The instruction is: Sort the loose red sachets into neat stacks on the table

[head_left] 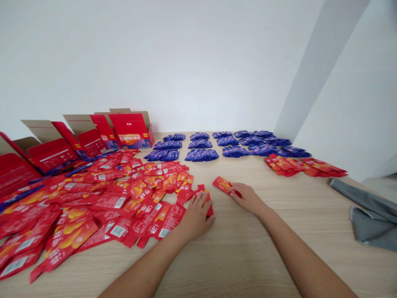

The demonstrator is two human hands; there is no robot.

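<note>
1. Sachet (221, 184): right of the pile (141, 190), one end pinched by the right hand (246, 198); a light hold should avoid creasing it.
2. Left hand (196, 215): fingers outstretched over a second sachet (210, 211); whether they grip, I cannot tell. Sachets are best taken singly.
3. Table (242, 256): pale wood grain, bearing blue stacks (201, 156), red stacks (287, 166) and grey cloth (372, 229).
4. Room: white wall (198, 70) behind; open boxes (128, 128) at left.

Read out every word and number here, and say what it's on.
"40": rightmost open red cardboard box, lower front.
"枸杞原浆": same box's front; characters before it unclear.
"纯": loose, flat red-and-orange sachets.
Too small or blurred: all other print, including on flat blue-purple sachets.
</note>
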